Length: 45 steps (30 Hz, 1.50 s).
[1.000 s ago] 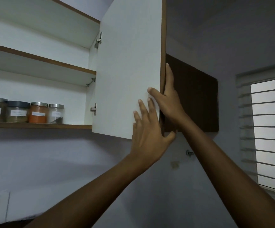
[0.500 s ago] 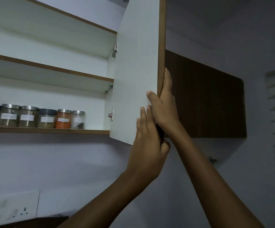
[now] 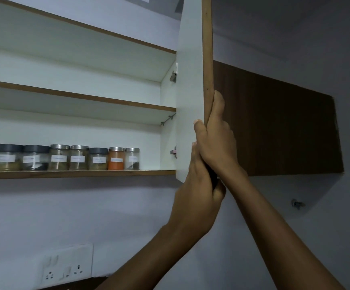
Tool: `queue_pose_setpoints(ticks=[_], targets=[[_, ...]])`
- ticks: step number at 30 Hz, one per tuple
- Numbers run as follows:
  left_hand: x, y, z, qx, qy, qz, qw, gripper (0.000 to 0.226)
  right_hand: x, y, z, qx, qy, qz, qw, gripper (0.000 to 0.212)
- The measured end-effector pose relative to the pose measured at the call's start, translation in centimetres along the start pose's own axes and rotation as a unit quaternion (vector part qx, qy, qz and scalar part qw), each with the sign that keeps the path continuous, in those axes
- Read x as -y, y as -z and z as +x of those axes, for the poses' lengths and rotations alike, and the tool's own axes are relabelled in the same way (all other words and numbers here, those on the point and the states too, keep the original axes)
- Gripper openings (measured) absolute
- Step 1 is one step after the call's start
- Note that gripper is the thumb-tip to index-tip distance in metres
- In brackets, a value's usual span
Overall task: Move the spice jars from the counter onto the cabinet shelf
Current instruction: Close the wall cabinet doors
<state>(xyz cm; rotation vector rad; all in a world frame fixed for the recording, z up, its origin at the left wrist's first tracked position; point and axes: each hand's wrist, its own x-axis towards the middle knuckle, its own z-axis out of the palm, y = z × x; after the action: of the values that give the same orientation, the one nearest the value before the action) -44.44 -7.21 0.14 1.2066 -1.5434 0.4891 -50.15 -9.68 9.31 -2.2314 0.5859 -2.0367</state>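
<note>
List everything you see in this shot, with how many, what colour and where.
glass spice jars: eight, silver or grey lids, on the bottom shelf; leftmost cut off
white shelves with brown front edges: two, under a top board, inside the open cabinet
white cabinet door with brown edge: one, swung open
metal hinges: two, on that door
dark brown cabinet door: one, closed, to the right
white wall socket plate: one, on wall below
left hand: holds the open door's lower corner
right hand: grips the door's edge above it
</note>
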Motion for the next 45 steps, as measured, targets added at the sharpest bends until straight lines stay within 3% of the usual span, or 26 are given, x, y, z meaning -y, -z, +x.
queue_pose_setpoints(ticks=[20,30,34,41,45], targets=[[9.2,13.9,-3.4,-0.068,0.034,-0.027,0.997,0.032,10.4,-14.0,-2.7,-0.06,0.05,-0.183,0.98,0.064],[14.4,18.1,-3.9,-0.12,0.059,-0.032,0.99,0.026,13.3,-20.8,-3.0,-0.039,0.049,-0.243,0.968,0.068],[16.4,19.3,-3.8,-0.131,0.074,-0.052,0.987,0.029,13.8,-23.0,-3.1,-0.023,0.044,-0.241,0.969,0.071],[21.0,20.9,-3.6,-0.176,0.13,-0.093,0.971,0.03,13.0,-26.2,-3.3,0.023,0.106,-0.173,0.979,0.083],[23.2,21.6,-3.3,-0.203,0.177,-0.153,0.951,0.018,12.8,-28.5,-3.3,0.054,0.117,-0.14,0.982,0.083]])
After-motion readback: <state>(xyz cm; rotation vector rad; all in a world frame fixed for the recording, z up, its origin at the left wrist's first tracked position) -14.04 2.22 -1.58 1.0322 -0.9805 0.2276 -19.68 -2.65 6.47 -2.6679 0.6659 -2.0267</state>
